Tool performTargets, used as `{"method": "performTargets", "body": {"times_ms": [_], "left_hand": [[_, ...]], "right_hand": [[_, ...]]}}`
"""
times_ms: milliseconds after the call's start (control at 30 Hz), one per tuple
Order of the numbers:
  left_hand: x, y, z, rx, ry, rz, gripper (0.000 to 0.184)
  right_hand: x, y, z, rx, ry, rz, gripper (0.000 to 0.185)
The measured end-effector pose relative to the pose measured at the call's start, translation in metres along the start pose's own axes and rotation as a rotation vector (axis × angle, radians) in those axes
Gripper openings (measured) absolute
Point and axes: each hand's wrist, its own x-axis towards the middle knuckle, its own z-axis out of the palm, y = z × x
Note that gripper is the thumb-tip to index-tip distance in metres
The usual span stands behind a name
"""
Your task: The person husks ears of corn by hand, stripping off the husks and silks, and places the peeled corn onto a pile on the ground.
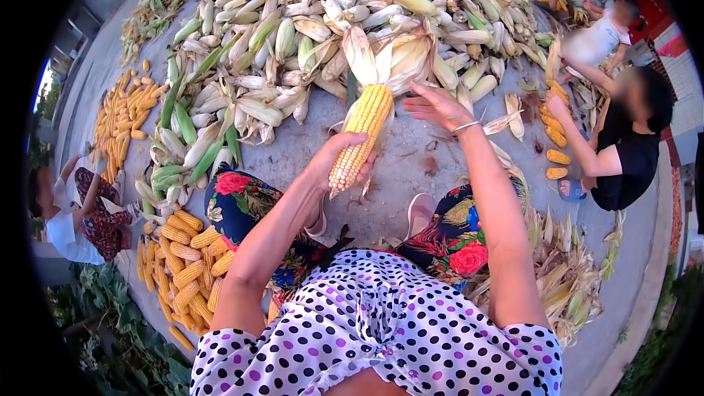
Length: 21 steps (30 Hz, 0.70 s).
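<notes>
My left hand (343,160) is wrapped round the lower part of an ear of corn (372,119), its yellow kernels bare. Pale dry husk (400,59) is peeled back and fans out from the ear's far end. To the right of that husk, my right hand (438,108) has its fingers stretched out and apart, with nothing in them that I can see. A bracelet circles the right wrist. Whether the right fingertips touch the husk is hard to tell.
Ahead lies a big heap of unhusked corn (323,0). Husked ears (187,268) are piled by my left leg, and another husked pile (121,117) lies further left. Loose husks (554,271) lie at my right. Several people sit around the heap, including one in black (623,154).
</notes>
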Motion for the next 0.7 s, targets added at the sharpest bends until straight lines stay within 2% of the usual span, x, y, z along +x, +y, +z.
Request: {"method": "performTargets", "body": {"times_ms": [133, 167, 267, 400, 433, 500, 600, 633, 700], "left_hand": [[-0.002, -0.005, 0.013, -0.239, -0.308, -0.107, 0.040], [-0.002, -0.011, 0.014, -0.196, -0.161, -0.113, 0.043], [0.004, -0.025, 0.006, -0.226, -0.246, -0.108, 0.046], [0.003, -0.032, -0.006, -0.209, -0.386, -0.109, 0.049], [0.003, -0.033, -0.009, -0.123, -0.329, -0.106, 0.048], [0.004, -0.030, -0.007, 0.049, -0.215, -0.099, 0.048], [0.006, -0.020, 0.010, 0.709, 0.123, 0.159, 0.048], [0.013, -0.024, 0.002, 0.735, 0.169, 0.191, 0.048], [0.011, -0.019, 0.003, 0.692, 0.105, 0.141, 0.046]], "right_hand": [[0.004, 0.015, 0.036, 0.491, -0.185, -0.272, 0.071], [0.003, 0.014, 0.042, 0.574, -0.213, -0.291, 0.075], [0.003, 0.022, 0.052, 0.767, -0.337, -0.281, 0.082], [0.019, 0.031, 0.061, 0.745, -0.112, -0.323, 0.069], [0.020, 0.030, 0.064, 0.757, -0.035, -0.264, 0.051], [0.025, 0.026, 0.066, 0.631, 0.028, -0.265, 0.043], [0.027, 0.021, 0.068, 0.539, 0.154, -0.297, 0.032], [0.024, 0.019, 0.069, 0.500, 0.166, -0.321, 0.031], [0.013, 0.012, 0.070, 0.444, 0.148, -0.355, 0.029]]}}
